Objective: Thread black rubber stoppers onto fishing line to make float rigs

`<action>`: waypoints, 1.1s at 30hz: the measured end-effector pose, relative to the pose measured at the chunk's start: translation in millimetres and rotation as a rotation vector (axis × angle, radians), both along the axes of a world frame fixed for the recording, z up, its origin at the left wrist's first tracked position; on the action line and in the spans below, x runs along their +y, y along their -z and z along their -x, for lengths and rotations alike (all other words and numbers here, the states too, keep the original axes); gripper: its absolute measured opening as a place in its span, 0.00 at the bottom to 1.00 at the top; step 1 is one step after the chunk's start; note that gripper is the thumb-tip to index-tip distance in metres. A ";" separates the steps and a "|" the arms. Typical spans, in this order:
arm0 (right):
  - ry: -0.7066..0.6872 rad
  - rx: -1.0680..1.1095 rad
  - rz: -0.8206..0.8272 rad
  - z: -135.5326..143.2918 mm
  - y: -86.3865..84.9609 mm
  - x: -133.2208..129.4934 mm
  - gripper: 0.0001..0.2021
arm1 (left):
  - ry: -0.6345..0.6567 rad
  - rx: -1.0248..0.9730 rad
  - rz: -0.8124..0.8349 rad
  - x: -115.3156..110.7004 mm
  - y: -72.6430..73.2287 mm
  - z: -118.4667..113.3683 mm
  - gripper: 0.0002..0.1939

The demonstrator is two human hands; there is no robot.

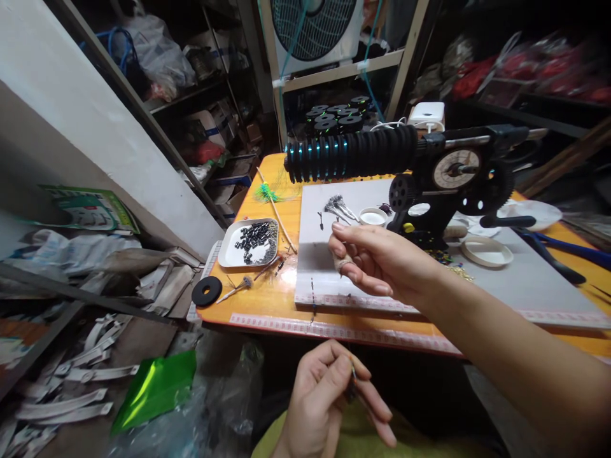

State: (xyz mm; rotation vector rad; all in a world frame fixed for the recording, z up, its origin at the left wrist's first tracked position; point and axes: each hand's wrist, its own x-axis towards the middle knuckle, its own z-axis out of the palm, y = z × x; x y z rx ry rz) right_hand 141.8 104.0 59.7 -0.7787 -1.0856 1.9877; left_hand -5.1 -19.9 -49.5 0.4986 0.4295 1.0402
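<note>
Fingers point(351, 275) of the right hand point(377, 261) are curled in, w/ thumb and first finger pinched on a small tan thing point(342, 263). It's too small to tell what it is. That hand is held up in the air, over the front edge of the gray board point(501, 280), palm side facing left. Its arm comes in from the lower right corner and goes up & left across the orange table point(267, 299).

Left hand point(329, 397) is low down, near the lap, in front of the table edge. Its fingers are bent, thumb & first finger pinched shut on a thin little piece point(353, 372) that sticks up a bit. Other fingers point down to the right. The two hands are apart, right one higher and farther out.

On the table: a black winding machine point(443, 184) w/ a dial and gears sits at the back of the board. A long row of black spools point(351, 156) sticks out from it to the left, some w/ blue-green thread. A white tray point(233, 251) of small black bits is on the left side. A black ring point(207, 291) lies near the table's left corner. A small white cup point(373, 217) and a bunch of thin pins point(337, 207) rest on the board behind the right hand. Measuring tape strip point(334, 329) runs along the front edge.
</note>
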 end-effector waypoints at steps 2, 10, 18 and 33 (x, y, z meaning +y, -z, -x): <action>0.002 -0.006 -0.003 0.1 0.1 -0.2 0.17 | -0.020 -0.058 -0.019 -0.2 1.6 -0.8 0.13; 0.004 -0.037 -0.057 -0.3 -2.2 -0.6 0.14 | -0.026 -0.028 0.014 3.3 0.6 0.7 0.11; -0.006 -0.053 -0.040 -2.2 0.5 -4.2 0.13 | -0.125 -0.042 0.011 -0.8 -1.0 6.8 0.09; -0.015 -0.088 -0.054 4.1 1.1 -5.4 0.15 | -0.377 -0.126 0.120 -12.6 -13.1 -0.5 0.14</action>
